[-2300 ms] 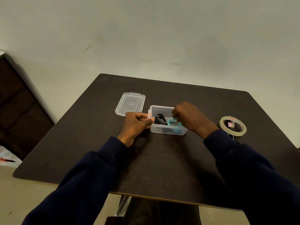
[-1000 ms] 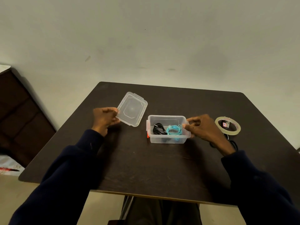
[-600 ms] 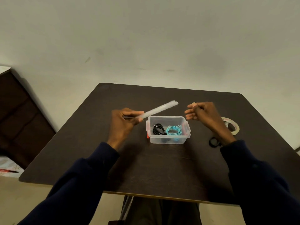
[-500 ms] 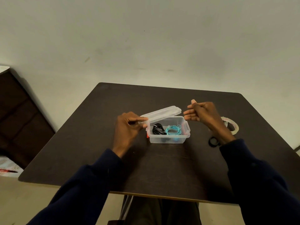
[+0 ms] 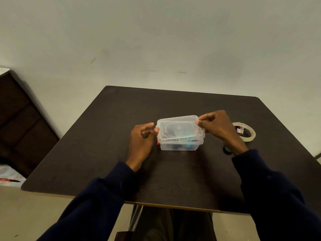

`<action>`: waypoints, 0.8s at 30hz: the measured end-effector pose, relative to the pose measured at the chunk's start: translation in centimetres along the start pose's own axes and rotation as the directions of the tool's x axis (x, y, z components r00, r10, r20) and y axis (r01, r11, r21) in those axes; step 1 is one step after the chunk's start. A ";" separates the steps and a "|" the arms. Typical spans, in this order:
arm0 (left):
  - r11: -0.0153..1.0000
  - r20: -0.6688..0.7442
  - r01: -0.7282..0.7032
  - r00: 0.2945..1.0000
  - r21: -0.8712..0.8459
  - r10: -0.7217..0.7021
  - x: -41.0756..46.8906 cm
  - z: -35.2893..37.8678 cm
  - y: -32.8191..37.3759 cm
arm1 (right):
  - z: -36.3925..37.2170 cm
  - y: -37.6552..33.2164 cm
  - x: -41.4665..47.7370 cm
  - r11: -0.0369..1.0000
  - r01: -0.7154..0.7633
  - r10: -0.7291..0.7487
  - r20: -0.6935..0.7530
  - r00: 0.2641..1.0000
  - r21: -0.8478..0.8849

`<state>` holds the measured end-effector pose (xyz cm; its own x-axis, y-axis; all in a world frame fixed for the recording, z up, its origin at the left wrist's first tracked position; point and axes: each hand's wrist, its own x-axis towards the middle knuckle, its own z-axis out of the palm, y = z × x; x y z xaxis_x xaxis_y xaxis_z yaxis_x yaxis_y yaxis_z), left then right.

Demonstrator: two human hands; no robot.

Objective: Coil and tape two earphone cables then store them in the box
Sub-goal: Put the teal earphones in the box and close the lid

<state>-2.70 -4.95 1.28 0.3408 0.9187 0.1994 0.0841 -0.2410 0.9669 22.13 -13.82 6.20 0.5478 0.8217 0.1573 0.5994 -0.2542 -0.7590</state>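
A small clear plastic box (image 5: 179, 146) stands in the middle of the dark table (image 5: 121, 119). Its clear lid (image 5: 178, 128) lies on top of it, slightly askew. Through the plastic I make out a black coil and a teal coil (image 5: 188, 146) of earphone cable inside. My left hand (image 5: 141, 141) pinches the lid's left edge with thumb and curled fingers. My right hand (image 5: 218, 126) pinches the lid's right edge at the far corner.
A roll of clear tape (image 5: 245, 131) lies on the table right of my right hand. A small black ring (image 5: 226, 150) sits by my right wrist. A dark cabinet (image 5: 20, 119) stands left of the table.
My left hand picked the lid up from the table's left side and swung it over the box. My right hand came in and took the lid's right edge; the lid now covers the box.
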 end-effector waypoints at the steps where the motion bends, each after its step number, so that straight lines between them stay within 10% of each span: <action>1: 0.997 0.034 0.070 0.997 -0.021 -0.069 0.3 0.1 0.2 | 0.1 0.2 0.0 1.000 -0.005 0.005 -0.006 1.000 -0.024; 24: 0.893 0.217 0.396 0.911 -0.216 -0.351 2.6 0.7 0.5 | 1.2 1.5 -1.9 0.989 -0.142 0.144 -0.063 0.987 0.037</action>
<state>-1.16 -2.86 2.16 0.4845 0.8533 -0.1927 0.0082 0.2159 0.9764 21.28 -15.13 3.98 0.6644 0.7424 0.0857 0.4935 -0.3497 -0.7963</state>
